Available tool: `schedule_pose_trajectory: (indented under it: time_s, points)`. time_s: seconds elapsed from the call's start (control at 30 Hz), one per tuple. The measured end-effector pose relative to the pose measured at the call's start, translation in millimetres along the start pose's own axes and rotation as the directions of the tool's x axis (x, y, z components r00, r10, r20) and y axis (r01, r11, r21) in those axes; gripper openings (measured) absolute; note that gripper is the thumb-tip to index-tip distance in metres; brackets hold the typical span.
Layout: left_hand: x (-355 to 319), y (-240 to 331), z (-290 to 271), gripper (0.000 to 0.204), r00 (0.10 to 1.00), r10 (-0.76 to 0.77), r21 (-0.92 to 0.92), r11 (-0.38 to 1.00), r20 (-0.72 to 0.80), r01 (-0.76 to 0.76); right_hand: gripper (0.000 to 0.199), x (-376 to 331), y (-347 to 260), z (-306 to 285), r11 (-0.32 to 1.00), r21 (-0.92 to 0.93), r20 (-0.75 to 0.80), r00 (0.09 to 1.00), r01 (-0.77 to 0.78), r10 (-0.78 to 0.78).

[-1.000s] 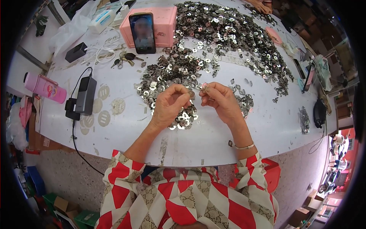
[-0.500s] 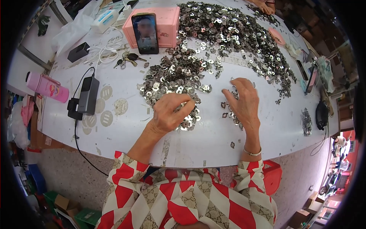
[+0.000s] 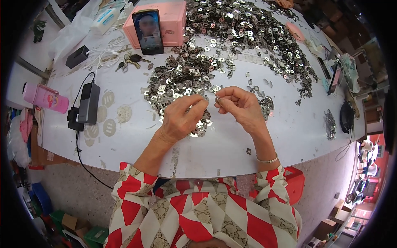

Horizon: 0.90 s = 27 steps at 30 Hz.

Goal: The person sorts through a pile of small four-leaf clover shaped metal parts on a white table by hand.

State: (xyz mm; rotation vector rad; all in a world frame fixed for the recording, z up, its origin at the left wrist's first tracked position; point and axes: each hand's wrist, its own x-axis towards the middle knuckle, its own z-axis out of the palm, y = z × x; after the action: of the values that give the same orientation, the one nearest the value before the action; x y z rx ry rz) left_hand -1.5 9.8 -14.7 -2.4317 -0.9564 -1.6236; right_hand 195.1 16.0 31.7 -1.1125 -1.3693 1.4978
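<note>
My right hand (image 3: 244, 108) is closed in a pinch on a small round metal piece (image 3: 217, 99), just above the white table. Close by on its left, my left hand (image 3: 184, 118) has its thumb and forefinger pressed together; whatever they hold is too small to make out. The fingertips of both hands nearly meet. A pile of small shiny metal pieces (image 3: 175, 76) lies beneath and beyond my left hand. Beside my right wrist is a smaller cluster of the same pieces (image 3: 266, 106), partly hidden by the hand.
A large heap of metal pieces (image 3: 248, 27) spreads over the far table. A phone (image 3: 148, 33) leans on a pink box (image 3: 173, 29), with keys (image 3: 136, 60) in front. At left are a pink bottle (image 3: 46, 98) and a grey power bank (image 3: 89, 103) with a cable.
My right hand has moved left from the small cluster toward my left hand, its spread fingers closing on a metal piece. My left hand remains pinched over the pile. The view has shifted slightly.
</note>
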Motion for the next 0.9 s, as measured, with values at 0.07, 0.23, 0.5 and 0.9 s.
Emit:
schedule_pose_trajectory:
  time_s: [0.07,0.23,0.5,0.9]
  points:
    - [0.7,0.1,1.0,0.032,1.000,-0.010,-0.009,1.000,-0.001,0.010,0.018,0.5,-4.0,-6.9,0.999,-0.045,-0.050,0.999,0.018,-0.020]
    - [-0.2,-1.1,-0.9,0.029,0.998,-0.061,-0.002,0.998,0.003,0.061,0.009,2.6,0.9,-48.5,0.344,-0.927,-0.029,0.885,0.151,-0.465]
    - [1.9,0.3,2.2,0.023,0.995,-0.098,-0.018,0.995,0.027,0.098,0.013,29.2,40.4,-24.5,0.394,-0.862,0.043,0.821,0.319,-0.570]
    - [1.7,3.4,-1.1,0.023,0.976,-0.206,-0.016,0.978,0.077,0.208,0.010,32.2,33.8,-12.7,0.809,-0.556,-0.164,0.930,0.190,-0.330]
